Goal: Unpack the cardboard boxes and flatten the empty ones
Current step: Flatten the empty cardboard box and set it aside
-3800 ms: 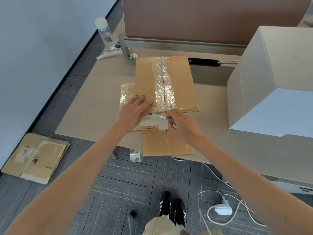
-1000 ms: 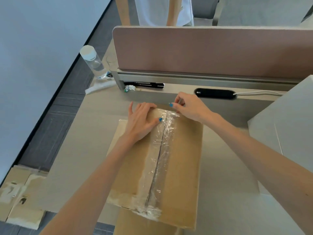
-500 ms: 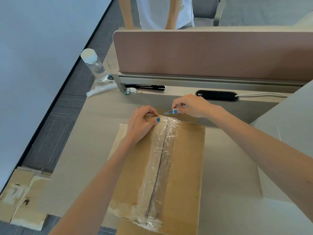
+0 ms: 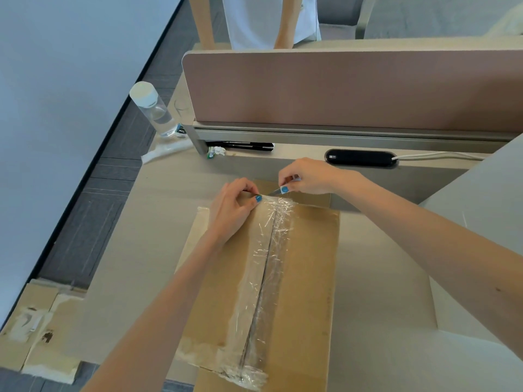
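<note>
Mid-frame, the brown cardboard box lies on the pale tabletop. The left hand pinches its clear crinkled tape at the far end. The right hand grips a small grey blade aimed there, so a slip could nick the thumb.

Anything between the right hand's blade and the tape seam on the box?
Nothing visible. The blade in the right hand meets the tape at the far edge of the box. The left hand grips that edge, thumb close beside the blade tip, left of the seam.
</note>
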### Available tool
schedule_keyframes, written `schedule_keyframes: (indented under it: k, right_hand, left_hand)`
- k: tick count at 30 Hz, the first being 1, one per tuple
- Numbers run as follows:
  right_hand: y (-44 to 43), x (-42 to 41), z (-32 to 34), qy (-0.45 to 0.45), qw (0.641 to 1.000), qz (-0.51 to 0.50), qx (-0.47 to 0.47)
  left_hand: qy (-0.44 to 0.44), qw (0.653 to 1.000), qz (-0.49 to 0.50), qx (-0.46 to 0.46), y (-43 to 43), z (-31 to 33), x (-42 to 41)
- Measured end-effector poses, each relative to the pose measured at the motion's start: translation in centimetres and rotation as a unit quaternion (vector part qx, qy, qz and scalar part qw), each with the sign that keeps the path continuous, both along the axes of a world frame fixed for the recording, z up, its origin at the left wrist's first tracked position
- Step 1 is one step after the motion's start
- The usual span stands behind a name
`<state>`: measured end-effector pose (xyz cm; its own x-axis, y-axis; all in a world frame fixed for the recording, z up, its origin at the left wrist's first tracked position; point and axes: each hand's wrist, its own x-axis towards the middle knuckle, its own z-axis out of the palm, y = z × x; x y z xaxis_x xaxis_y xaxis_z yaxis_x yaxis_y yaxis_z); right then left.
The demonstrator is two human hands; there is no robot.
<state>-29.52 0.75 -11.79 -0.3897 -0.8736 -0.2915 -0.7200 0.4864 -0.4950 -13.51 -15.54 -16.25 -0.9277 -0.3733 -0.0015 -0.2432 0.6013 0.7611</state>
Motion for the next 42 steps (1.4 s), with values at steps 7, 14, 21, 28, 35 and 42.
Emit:
schedule_keyframes:
  k: [7,14,21,28,35,42]
  right_hand:
    - [1.9,-0.4,-0.1,0.020,1.000,0.013,-0.001]
    - [3.9,-0.7,0.5,0.063,0.998,-0.001,0.020]
    - [3.4,0.5,0.9,0.172,0.982,-0.084,0.008]
    - [2.2,1.7,1.6,0.202,0.972,-0.124,-0.005]
    - [1.8,2.9,1.6,0.204,0.955,-0.213,0.014]
    - [0.8,4.6,2.7,0.217,0.948,-0.232,0.018]
  left_hand:
    - [-0.010,1.000,0.008,-0.012,0.4,0.2,0.0]
    - [-0.025,0.999,0.028,-0.018,0.5,0.6,-0.1]
    - [-0.023,0.998,0.058,0.014,0.1,0.4,-1.9]
    - [-0.030,0.995,0.096,0.003,0.7,0.2,-5.1]
    - [-0.047,0.983,0.175,0.029,1.4,0.1,-7.3]
    - [-0.055,0.981,0.173,0.076,1.0,0.0,-7.4]
